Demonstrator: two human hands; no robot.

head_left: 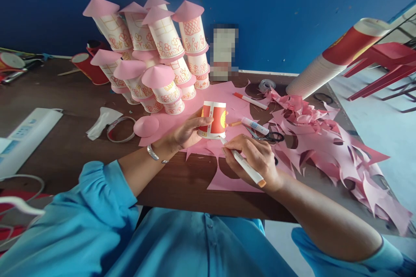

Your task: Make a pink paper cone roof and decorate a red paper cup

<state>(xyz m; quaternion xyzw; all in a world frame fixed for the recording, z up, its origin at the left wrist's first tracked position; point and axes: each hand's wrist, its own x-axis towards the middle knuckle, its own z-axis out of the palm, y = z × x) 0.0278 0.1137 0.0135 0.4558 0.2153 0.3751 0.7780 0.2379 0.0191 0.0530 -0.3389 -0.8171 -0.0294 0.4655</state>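
My left hand [191, 128] is wrapped round a red paper cup [219, 117] with a white strip and a yellow mark, holding it over the pink paper. In my right hand [255, 156] is a white marker [247, 167] with an orange end, gripped like a pen. Its tip is at the cup's white lower edge; whether it touches cannot be made out. Just beyond the right hand lie scissors [274, 136], a glue stick [255, 125] and an orange-capped marker [250, 101]. A small pink paper cone [146, 127] rests left of the cup.
Several decorated cup towers [167, 39] with pink cone roofs stand at the back left. Cut pink paper scraps [328, 147] cover the right side. A tall leaning cup stack [316, 73] rises behind them. A tape roll [121, 130] lies at left, by a blue wall [276, 17].
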